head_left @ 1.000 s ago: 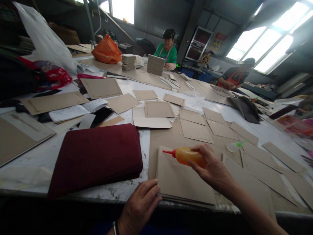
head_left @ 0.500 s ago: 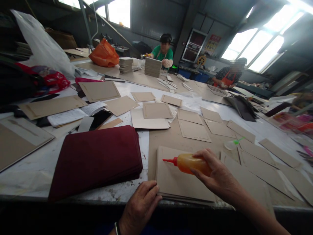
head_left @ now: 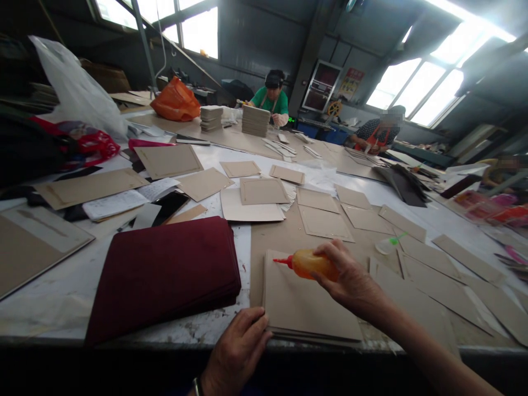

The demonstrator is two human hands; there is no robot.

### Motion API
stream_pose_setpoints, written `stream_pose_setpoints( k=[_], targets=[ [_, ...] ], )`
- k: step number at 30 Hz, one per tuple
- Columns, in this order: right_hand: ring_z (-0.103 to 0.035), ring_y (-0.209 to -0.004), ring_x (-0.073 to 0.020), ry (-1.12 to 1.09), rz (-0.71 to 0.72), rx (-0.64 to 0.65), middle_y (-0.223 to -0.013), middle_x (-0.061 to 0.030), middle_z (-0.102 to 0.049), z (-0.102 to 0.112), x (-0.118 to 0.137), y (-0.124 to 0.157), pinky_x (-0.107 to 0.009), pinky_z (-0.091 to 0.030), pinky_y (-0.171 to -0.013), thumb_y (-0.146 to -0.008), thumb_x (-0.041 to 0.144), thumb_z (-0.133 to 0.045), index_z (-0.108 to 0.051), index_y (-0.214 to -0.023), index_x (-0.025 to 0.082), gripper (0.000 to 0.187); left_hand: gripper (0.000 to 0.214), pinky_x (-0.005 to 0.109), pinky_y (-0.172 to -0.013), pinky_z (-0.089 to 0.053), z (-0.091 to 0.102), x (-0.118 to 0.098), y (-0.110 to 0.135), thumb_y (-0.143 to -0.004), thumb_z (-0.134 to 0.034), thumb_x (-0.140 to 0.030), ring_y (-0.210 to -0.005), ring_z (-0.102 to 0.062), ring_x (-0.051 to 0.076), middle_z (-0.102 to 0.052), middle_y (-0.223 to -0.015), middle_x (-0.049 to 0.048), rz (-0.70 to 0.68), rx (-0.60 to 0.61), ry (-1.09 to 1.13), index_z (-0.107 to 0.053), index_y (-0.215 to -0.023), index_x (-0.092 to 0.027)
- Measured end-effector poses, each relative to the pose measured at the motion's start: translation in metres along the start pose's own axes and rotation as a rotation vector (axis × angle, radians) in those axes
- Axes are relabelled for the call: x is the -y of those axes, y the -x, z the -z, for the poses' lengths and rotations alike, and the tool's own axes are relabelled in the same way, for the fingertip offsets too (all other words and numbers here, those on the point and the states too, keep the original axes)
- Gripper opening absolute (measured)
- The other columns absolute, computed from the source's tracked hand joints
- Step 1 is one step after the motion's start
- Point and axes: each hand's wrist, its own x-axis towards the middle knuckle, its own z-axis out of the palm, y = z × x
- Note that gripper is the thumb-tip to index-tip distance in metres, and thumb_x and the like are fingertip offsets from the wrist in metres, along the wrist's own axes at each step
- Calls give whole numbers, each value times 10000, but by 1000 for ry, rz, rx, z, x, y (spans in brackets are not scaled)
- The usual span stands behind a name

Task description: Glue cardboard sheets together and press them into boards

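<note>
My right hand [head_left: 344, 278] is wrapped round a squeeze glue bottle [head_left: 307, 264] of amber liquid with a red nozzle. The bottle lies nearly level, its tip pointing left over the far left corner of a stack of grey-brown cardboard sheets [head_left: 309, 311]. Whether the tip touches the top sheet I cannot tell. At the near left corner, my left hand [head_left: 241, 344] has its fingers closed against the edge of the stack. To the left lies a pile of folded dark maroon covers [head_left: 165, 269].
Loose cardboard pieces [head_left: 325, 223] spread over the table, several with glue lines along their edges. A small clear bottle with a green tip [head_left: 388, 245] lies at right. Beyond are an orange bag [head_left: 175, 102], stacked boards [head_left: 254, 121] and co-workers [head_left: 272, 99].
My right hand has moved the glue bottle a little away from me and left, nearer the stack's far corner. My left hand stays at the near corner. The view has shifted slightly.
</note>
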Motion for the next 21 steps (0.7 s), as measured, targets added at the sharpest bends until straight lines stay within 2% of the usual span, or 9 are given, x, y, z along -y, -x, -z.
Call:
stream_pose_setpoints(
  k=[10, 21],
  targets=[
    [-507, -781, -178, 6, -8, -44, -878, -14, -464, -2, 2, -3, -315, -432, -721, -701, 148, -565, -500, -928, 229, 249, 229, 276, -784, -535, 0, 1, 4, -855, -481, -151, -921, -582, 169, -589, -985, 93, 23, 5, 25, -536, -1076, -165],
    [-485, -760, -166, -12, -53, 24, -891, -15, -432, 0, 6, -7, -316, -430, -704, -720, 147, -547, -461, -916, 230, 229, 234, 264, -792, -530, -2, 2, 4, -844, -495, -134, -928, -573, 166, -579, -989, 94, 18, -2, 27, -535, -1074, -155]
  ],
)
